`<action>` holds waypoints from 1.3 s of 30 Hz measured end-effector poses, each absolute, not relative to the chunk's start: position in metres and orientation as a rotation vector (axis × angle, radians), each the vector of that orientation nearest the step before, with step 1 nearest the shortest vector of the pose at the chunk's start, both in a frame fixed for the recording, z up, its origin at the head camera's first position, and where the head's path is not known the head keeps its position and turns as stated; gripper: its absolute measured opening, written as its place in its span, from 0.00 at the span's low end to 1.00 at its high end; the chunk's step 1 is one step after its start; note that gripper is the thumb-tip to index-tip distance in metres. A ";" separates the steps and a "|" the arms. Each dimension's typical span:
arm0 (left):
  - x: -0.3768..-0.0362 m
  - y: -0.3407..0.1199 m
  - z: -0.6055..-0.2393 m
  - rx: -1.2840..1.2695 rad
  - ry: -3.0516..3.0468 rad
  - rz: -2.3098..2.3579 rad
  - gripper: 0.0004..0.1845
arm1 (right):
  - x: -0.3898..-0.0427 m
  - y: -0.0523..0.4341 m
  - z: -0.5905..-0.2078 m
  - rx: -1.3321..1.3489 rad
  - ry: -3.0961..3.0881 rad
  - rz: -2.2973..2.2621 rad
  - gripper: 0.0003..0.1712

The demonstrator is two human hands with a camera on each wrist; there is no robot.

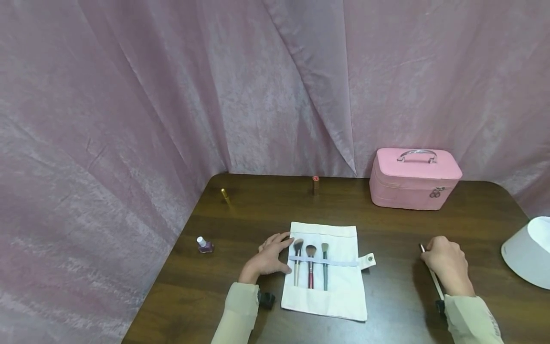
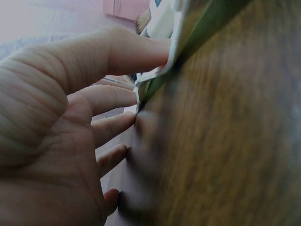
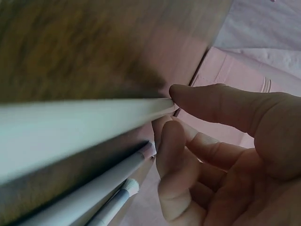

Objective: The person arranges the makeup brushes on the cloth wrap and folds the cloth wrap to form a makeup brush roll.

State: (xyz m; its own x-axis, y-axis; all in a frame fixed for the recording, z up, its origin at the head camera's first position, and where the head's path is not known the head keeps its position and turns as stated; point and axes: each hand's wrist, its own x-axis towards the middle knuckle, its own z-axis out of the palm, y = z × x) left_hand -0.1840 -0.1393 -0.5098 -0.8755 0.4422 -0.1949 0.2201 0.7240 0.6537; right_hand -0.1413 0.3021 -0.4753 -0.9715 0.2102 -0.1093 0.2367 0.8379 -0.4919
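Note:
A white cloth brush roll lies open on the dark wooden table, with three makeup brushes tucked under its elastic band. My left hand rests at the roll's left edge, fingers straight. In the left wrist view the thumb of that hand lies over the cloth edge. To the right of the roll, my right hand grips thin white-handled brushes on the table. Its thumb and curled fingers close on the white handles.
A pink vanity case stands at the back right. A nail polish bottle sits at the left, and a gold tube and a red-topped tube stand near the back edge. A white lampshade is at the right edge. Pink curtain surrounds the table.

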 end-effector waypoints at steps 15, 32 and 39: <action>-0.184 -0.142 -0.512 0.573 2.585 0.935 0.46 | -0.146 0.296 -0.468 0.333 2.893 -0.749 0.13; -0.184 -0.143 -0.512 0.551 2.590 0.939 0.46 | -0.151 0.258 -0.445 0.352 3.187 -1.057 0.12; -0.184 -0.142 -0.511 0.552 2.585 0.928 0.46 | -0.154 0.245 -0.442 0.377 3.247 -1.199 0.12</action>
